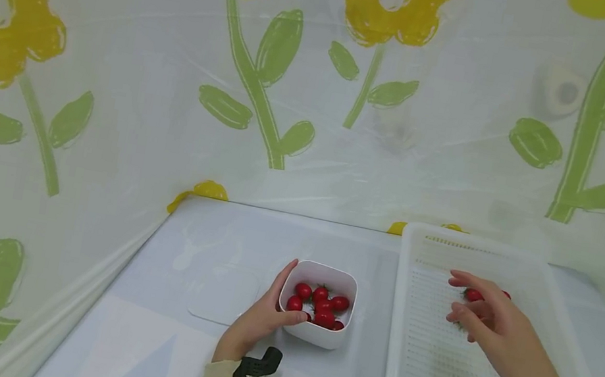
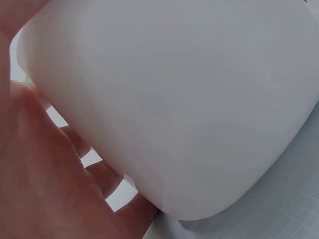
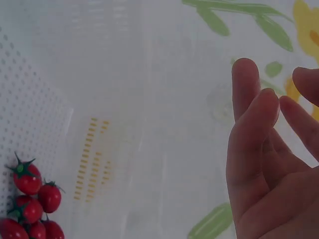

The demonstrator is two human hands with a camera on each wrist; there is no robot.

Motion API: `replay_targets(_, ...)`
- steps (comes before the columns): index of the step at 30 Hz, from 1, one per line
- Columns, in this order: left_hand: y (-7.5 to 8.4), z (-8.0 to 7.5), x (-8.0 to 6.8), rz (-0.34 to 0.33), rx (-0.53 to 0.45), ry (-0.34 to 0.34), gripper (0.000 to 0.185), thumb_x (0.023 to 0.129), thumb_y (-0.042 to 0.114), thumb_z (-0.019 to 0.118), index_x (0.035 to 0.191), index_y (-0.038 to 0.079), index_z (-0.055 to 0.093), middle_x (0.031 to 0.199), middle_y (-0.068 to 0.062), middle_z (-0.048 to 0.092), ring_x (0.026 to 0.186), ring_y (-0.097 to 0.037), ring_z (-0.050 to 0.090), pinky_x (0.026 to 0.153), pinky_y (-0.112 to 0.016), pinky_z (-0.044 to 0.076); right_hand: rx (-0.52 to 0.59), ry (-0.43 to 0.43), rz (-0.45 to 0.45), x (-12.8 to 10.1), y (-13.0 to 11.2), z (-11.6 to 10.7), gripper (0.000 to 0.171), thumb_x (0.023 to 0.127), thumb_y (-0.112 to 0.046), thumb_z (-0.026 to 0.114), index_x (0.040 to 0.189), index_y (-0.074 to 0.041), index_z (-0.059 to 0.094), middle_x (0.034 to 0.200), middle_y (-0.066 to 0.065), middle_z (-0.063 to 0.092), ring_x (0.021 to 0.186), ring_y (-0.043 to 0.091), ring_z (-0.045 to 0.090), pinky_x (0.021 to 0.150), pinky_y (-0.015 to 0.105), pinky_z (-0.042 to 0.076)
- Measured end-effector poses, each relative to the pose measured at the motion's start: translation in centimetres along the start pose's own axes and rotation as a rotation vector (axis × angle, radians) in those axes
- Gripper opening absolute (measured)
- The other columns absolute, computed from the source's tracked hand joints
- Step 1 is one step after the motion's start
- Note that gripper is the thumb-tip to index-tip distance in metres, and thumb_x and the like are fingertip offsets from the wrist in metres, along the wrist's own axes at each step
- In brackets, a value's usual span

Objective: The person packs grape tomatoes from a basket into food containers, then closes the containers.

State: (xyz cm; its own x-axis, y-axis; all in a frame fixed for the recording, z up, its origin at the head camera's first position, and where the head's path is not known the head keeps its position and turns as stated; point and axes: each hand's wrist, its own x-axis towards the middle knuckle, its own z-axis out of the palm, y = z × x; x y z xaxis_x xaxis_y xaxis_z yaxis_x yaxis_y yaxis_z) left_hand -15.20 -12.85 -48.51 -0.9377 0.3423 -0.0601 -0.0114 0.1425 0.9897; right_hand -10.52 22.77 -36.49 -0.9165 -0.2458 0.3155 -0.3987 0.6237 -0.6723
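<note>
My left hand grips a small white square container at its left side, thumb over the near rim. Several cherry tomatoes lie inside it. In the left wrist view the container's smooth wall fills most of the picture, fingers along its edge. Over a white perforated basket hovers my right hand, fingers loosely bent, nothing between them. Below it, partly hidden in the head view, are red tomatoes. The right wrist view shows several cherry tomatoes with green stems, clustered on the basket's floor.
A flat, pale lid-like piece lies on the white table left of the container. Behind the table hangs a sheet printed with yellow flowers and green leaves. The basket's raised rim runs along the table's right side.
</note>
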Motion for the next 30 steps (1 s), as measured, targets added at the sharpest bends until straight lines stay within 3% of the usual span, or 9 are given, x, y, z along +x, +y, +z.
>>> replay_targets(12, -0.1, 0.0, 0.0, 0.009, -0.004, 0.007, 0.083, 0.078, 0.026, 0.068, 0.136, 0.050, 0.014, 0.139, 0.009, 0.024, 0.129, -0.018, 0.019, 0.098, -0.053, 0.025, 0.020, -0.173, 0.031, 0.5, 4.0, -1.6, 0.049, 0.089, -0.019, 0.055, 0.134, -0.018, 0.036, 0.114, 0.000, 0.048, 0.071, 0.011, 0.058, 0.054, 0.026, 0.046)
replay_targets(17, -0.1, 0.0, -0.1, 0.008, 0.002, 0.004, 0.083, 0.077, 0.028, 0.068, 0.136, 0.051, 0.013, 0.139, 0.008, 0.025, 0.129, -0.017, 0.019, 0.099, -0.053, 0.023, -0.009, -0.272, 0.121, 0.5, 5.0, -1.8, 0.051, 0.088, -0.030, 0.055, 0.133, -0.015, 0.037, 0.097, 0.004, 0.055, 0.069, 0.009, 0.055, 0.055, 0.025, 0.046)
replay_targets(21, -0.1, -0.1, 0.0, 0.019, 0.005, 0.002, 0.083, 0.078, 0.028, 0.068, 0.136, 0.049, 0.012, 0.139, 0.007, 0.025, 0.129, -0.019, 0.019, 0.099, -0.054, 0.022, -0.009, -0.356, 0.126, 0.7, 5.9, -2.0, 0.054, 0.088, -0.030, 0.055, 0.135, -0.011, 0.034, 0.082, 0.003, 0.058, 0.071, 0.008, 0.055, 0.055, 0.026, 0.046)
replay_targets(24, -0.1, -0.1, 0.0, 0.017, -0.004, 0.000, 0.082, 0.078, 0.027, 0.067, 0.136, 0.050, 0.013, 0.139, 0.007, 0.025, 0.128, -0.019, 0.020, 0.099, -0.054, 0.023, 0.045, -0.411, 0.142, 1.0, 6.9, -2.1, 0.055, 0.090, -0.025, 0.053, 0.137, -0.006, 0.029, 0.082, 0.006, 0.059, 0.075, 0.010, 0.056, 0.055, 0.028, 0.047)
replay_targets(30, 0.6, 0.0, -0.3, 0.012, -0.030, -0.027, 0.085, 0.078, 0.025, 0.067, 0.139, 0.043, 0.011, 0.140, 0.003, 0.024, 0.129, -0.021, 0.019, 0.100, -0.051, 0.024, 0.147, -0.505, 0.297, 1.6, 9.0, -1.9, 0.060, 0.091, -0.025, 0.051, 0.139, -0.004, 0.022, 0.096, 0.015, 0.059, 0.086, 0.025, 0.058, 0.061, 0.031, 0.048)
